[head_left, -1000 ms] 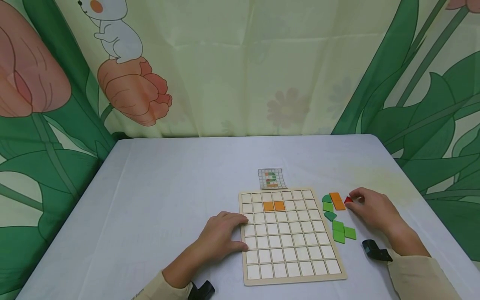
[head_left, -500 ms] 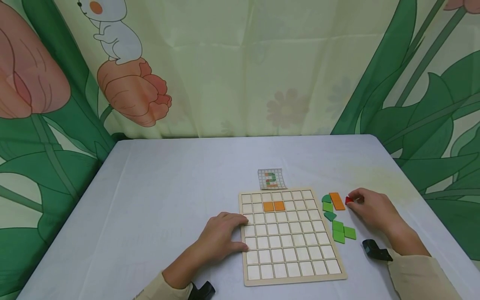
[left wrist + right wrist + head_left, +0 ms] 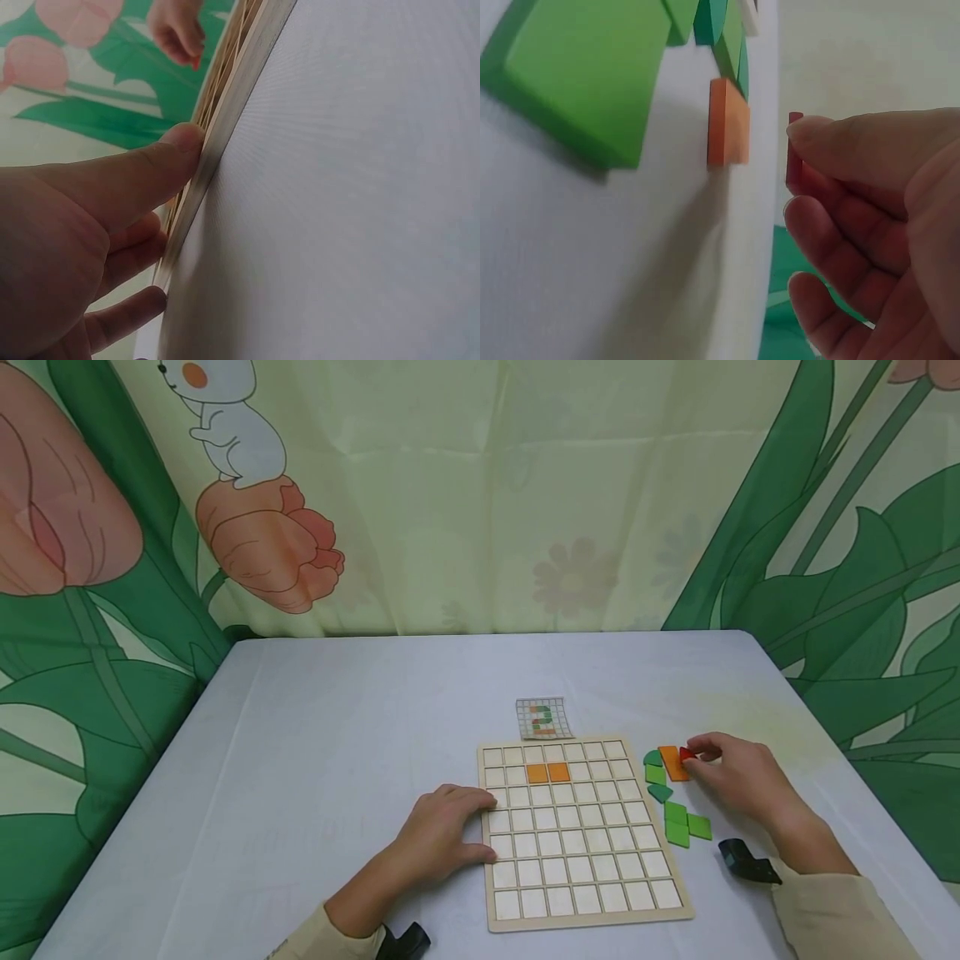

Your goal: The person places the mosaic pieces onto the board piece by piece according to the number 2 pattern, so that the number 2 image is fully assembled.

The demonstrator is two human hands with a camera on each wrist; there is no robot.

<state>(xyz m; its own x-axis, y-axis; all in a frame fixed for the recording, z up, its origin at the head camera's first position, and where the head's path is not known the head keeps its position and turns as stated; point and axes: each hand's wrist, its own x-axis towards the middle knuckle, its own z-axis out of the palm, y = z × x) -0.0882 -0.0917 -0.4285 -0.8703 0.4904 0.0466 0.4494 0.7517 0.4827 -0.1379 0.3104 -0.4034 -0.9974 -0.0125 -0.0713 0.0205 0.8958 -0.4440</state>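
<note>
- Can make out a figure shaped like a 2, in orange, green and red, on the grid-printed card point(image 3: 543, 719) just beyond the wooden grid board point(image 3: 577, 842).
- Can see marks too small to read on the left beige sleeve point(image 3: 318, 937).
- Pinching a small red tile point(image 3: 686, 754) between thumb and forefinger of the right hand point(image 3: 742, 777), with the other fingers loosely bent; held up off the white tablecloth point(image 3: 337, 777).
- Touching the board's left edge with thumb and fingertips of the left hand point(image 3: 444, 828), spread apart.
- Can see two orange square tiles point(image 3: 547, 772) side by side in the board's second row from the far edge.
- In the way between right hand and board: an orange rectangular tile point(image 3: 670, 764), with a rounded dark green tile point(image 3: 653, 758), a light green tile point(image 3: 656, 774) and a pointed dark green tile point(image 3: 660, 792).
- Nearer the body: three light green square tiles point(image 3: 677, 833), grouped together.
- At the wrists: black cameras point(image 3: 748, 862).
- Behind the table: a backdrop point(image 3: 450, 527) printed with tulips, leaves and a white animal.
</note>
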